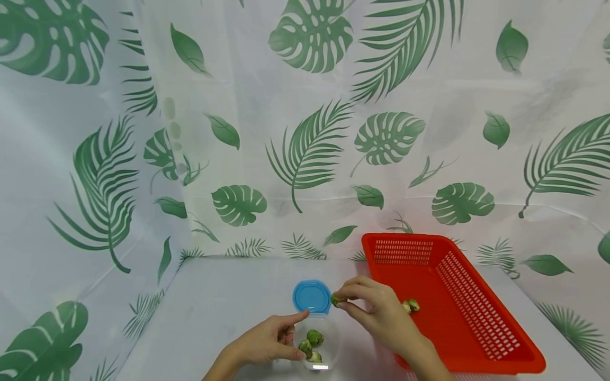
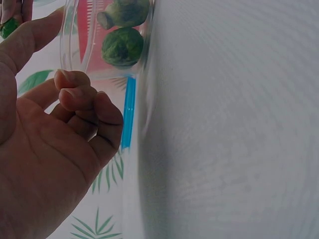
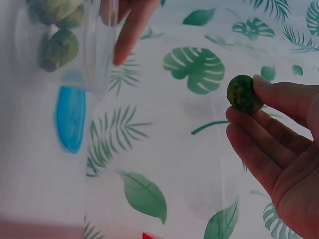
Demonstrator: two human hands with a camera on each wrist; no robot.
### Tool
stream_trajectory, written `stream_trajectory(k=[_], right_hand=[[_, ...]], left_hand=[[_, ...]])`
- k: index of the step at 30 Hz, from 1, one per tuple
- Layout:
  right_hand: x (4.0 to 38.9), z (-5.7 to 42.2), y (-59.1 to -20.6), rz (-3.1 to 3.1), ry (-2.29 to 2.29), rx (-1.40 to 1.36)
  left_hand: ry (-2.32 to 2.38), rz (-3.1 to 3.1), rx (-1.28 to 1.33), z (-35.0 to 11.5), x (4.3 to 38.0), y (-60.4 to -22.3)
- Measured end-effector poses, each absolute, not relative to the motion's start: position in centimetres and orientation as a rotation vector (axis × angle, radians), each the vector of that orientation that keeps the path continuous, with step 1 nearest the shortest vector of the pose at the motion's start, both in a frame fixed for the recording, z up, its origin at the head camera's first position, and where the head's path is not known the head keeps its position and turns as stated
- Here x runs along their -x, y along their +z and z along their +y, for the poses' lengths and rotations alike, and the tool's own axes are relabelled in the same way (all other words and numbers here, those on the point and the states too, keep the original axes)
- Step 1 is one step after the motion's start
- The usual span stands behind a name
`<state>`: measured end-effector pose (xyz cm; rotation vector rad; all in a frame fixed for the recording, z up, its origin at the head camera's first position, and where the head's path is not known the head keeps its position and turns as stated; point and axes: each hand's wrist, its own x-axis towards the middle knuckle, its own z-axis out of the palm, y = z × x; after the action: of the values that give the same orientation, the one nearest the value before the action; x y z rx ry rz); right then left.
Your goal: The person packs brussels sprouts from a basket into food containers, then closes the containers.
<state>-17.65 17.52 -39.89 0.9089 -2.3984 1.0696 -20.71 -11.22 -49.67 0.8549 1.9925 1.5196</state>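
A Brussels sprout [image 3: 244,93] is pinched between the thumb and fingertips of my right hand [image 1: 376,312], raised to the right of a clear plastic container [image 1: 333,344]. Green Brussels sprouts [image 1: 315,337] lie inside the container. My left hand [image 1: 269,338] holds the container at its left side, thumb and index finger spread along the rim [image 2: 67,40], the other fingers curled in. The container's blue lid [image 1: 312,296] lies folded back behind it.
A red plastic basket [image 1: 481,296] with perforated walls stands to the right, partly behind my right forearm. Pale green sprouts [image 1: 412,306] lie in it near its left side. A white sheet with green leaf prints [image 1: 314,148] hangs behind the white table [image 1: 229,296].
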Motion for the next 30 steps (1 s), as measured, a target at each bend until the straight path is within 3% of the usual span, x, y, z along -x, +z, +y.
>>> stream_trajectory(k=[17,30], right_hand=[[17.8,17.0,-41.2,-2.402,1.033,-1.088],[17.8,16.6,-41.6,-2.558,1.056,-1.060]], left_hand=[[1.513,1.992,-0.864,-11.2,20.8,-49.7],[1.515,1.993,-0.866,-11.2,20.8,-49.7]])
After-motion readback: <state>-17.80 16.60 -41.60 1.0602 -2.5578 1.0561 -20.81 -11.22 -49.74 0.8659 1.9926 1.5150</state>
